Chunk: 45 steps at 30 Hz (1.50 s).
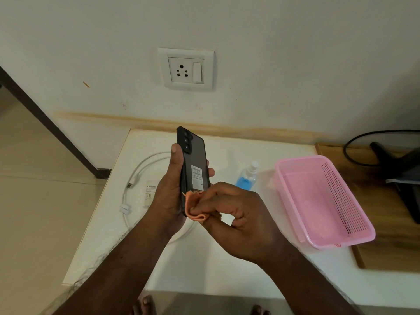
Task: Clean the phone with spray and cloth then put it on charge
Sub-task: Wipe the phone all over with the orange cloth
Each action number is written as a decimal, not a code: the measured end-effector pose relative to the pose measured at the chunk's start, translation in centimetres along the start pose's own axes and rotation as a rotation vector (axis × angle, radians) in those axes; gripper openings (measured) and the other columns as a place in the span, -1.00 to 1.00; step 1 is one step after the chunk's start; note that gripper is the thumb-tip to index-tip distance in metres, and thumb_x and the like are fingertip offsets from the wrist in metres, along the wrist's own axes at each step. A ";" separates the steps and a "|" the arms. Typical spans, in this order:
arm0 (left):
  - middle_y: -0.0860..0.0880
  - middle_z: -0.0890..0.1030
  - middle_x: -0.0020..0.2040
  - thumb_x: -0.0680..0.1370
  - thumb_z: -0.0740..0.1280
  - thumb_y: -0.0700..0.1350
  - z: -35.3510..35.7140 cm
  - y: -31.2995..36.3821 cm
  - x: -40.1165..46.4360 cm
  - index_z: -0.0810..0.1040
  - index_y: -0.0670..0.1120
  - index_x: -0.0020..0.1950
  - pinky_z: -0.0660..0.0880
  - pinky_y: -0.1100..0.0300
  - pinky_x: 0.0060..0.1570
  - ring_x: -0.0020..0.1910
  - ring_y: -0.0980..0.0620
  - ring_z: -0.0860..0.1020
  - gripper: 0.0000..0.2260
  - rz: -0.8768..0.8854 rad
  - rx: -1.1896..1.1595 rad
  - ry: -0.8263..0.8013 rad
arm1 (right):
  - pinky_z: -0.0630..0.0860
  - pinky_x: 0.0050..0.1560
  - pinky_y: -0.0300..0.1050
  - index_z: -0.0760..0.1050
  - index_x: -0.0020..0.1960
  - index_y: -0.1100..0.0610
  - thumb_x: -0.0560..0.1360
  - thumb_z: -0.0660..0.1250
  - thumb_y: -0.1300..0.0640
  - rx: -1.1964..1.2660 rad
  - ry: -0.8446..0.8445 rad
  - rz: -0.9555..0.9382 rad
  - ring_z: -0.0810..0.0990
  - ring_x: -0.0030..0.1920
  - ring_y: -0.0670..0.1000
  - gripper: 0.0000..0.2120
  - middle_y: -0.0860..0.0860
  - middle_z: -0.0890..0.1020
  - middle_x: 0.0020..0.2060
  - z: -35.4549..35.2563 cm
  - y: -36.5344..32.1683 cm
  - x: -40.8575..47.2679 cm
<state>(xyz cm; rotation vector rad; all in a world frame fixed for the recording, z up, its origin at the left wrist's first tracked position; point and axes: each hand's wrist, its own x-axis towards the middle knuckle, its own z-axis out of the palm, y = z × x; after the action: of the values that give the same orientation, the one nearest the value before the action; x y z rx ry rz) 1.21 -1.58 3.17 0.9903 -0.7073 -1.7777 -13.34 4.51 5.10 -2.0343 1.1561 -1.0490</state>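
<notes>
Phone (193,160) upright — cams up.

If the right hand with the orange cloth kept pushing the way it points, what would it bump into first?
The right hand presses the orange cloth toward the left, so it would most likely meet the lower back of the black phone, which the left hand grips. The cloth already seems to touch it.

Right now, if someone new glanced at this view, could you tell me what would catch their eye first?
Most likely the black phone, held upright at centre in the left hand, while the right hand presses an orange cloth against its lower end. Next, the pink basket on the right of the white table, with the blue spray bottle between it and the phone.
</notes>
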 end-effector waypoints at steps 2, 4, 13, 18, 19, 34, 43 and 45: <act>-0.11 0.66 0.00 0.48 0.15 0.41 0.0 0.0 0.0 0.54 -0.09 0.36 0.62 0.07 -0.12 -0.04 -0.06 0.65 -0.30 0.004 -0.045 0.001 | 0.61 -0.08 -0.19 0.71 0.02 0.12 0.46 0.47 0.22 -0.036 -0.029 0.003 0.64 -0.08 -0.07 -0.85 -0.05 0.69 -0.07 -0.2 0.3 -0.1; -0.13 0.64 0.00 0.53 0.11 0.39 -0.2 0.1 0.0 0.53 -0.07 0.37 0.62 0.05 -0.16 -0.07 -0.08 0.64 -0.33 0.006 -0.095 -0.008 | 0.60 -0.08 -0.24 0.71 0.01 0.11 0.45 0.47 0.22 -0.074 -0.043 0.016 0.64 -0.07 -0.09 -0.85 -0.07 0.69 -0.07 -0.5 0.7 -0.2; -0.16 0.61 0.10 0.44 0.14 0.44 -0.7 0.5 0.1 0.49 -0.10 0.41 0.61 -0.04 -0.12 -0.05 -0.11 0.63 -0.23 -0.034 -0.095 -0.095 | 0.53 -0.12 -0.27 0.71 -0.03 0.12 0.45 0.44 0.27 -0.153 0.037 0.116 0.63 -0.16 -0.09 -0.85 -0.06 0.68 -0.16 -1.6 2.1 -0.1; -0.17 0.63 0.12 0.43 0.21 0.40 -0.5 0.4 0.2 0.55 -0.07 0.36 0.62 -0.04 -0.05 0.01 -0.11 0.64 -0.30 0.012 -0.102 -0.090 | 0.54 -0.20 -0.26 0.69 -0.07 0.04 0.51 0.35 0.13 -0.003 0.279 0.147 0.65 -0.17 -0.02 -0.87 -0.11 0.67 -0.21 -2.9 2.2 -0.1; -0.17 0.64 0.08 0.43 0.23 0.41 -0.6 0.4 0.2 0.57 -0.07 0.32 0.62 -0.04 -0.07 -0.02 -0.12 0.64 -0.32 0.011 -0.094 -0.094 | 0.56 -0.19 -0.25 0.68 -0.06 -0.01 0.51 0.33 0.11 0.050 0.304 0.170 0.66 -0.16 -0.01 -0.86 -0.11 0.68 -0.20 -3.0 2.1 -0.2; -0.07 0.71 -0.10 0.25 0.36 0.47 -0.3 0.0 -0.3 0.64 -0.05 -0.01 0.55 0.23 -0.37 -0.21 -0.05 0.67 -0.36 0.094 0.493 0.173 | 0.61 -0.05 -0.08 0.58 -0.14 0.00 0.51 0.29 0.11 -0.136 -0.413 0.842 0.63 -0.09 -0.01 -0.90 -0.04 0.65 -0.14 -4.9 4.8 -3.0; 0.16 0.63 -0.34 0.19 0.46 0.45 0.2 -1.4 -0.1 0.60 -0.06 -0.05 0.53 0.32 -0.42 -0.38 0.23 0.60 -0.36 0.107 0.595 0.230 | 0.50 0.02 -0.14 0.53 0.10 0.07 0.58 0.17 0.14 -0.393 -0.542 0.844 0.54 0.02 0.00 -0.81 -0.06 0.57 -0.04 -2.6 6.9 -2.8; 0.16 0.61 -0.36 0.20 0.47 0.45 0.0 -1.6 0.1 0.59 -0.04 -0.06 0.55 0.30 -0.39 -0.39 0.24 0.58 -0.38 0.112 0.631 0.238 | 0.48 -0.04 -0.14 0.50 0.10 0.06 0.57 0.23 0.08 -0.510 -0.519 0.790 0.55 -0.02 0.00 -0.85 -0.02 0.60 -0.02 -2.6 7.3 -2.9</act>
<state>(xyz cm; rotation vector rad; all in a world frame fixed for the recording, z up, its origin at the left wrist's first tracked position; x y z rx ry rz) 0.46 -1.04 1.86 1.5144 -1.1770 -1.3234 -19.57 3.42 -0.17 -1.7313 1.7982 0.1668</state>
